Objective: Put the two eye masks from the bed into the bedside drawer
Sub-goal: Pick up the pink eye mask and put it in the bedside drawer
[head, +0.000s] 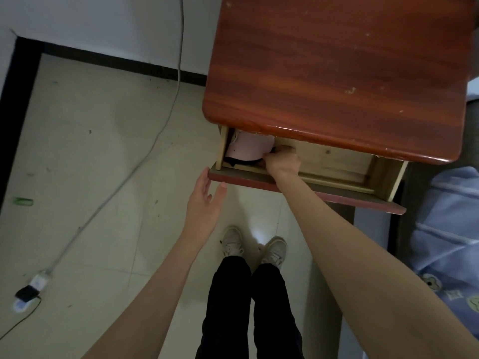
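Observation:
The bedside drawer (363,195) of a reddish wooden nightstand (337,73) is pulled open. A pink eye mask (248,149) lies in its left part, with something black (233,160) under its front edge; whether that is the second mask I cannot tell. My right hand (282,161) reaches into the drawer and its fingers touch the pink mask's right edge; the fingertips are hidden under the nightstand top. My left hand (204,203) hovers open just in front of the drawer's left front corner, holding nothing.
The bed with a blue patterned cover (451,229) is at the right. A white cable (145,161) runs across the tiled floor to a power strip (31,291) at the lower left. My feet (254,247) stand in front of the nightstand.

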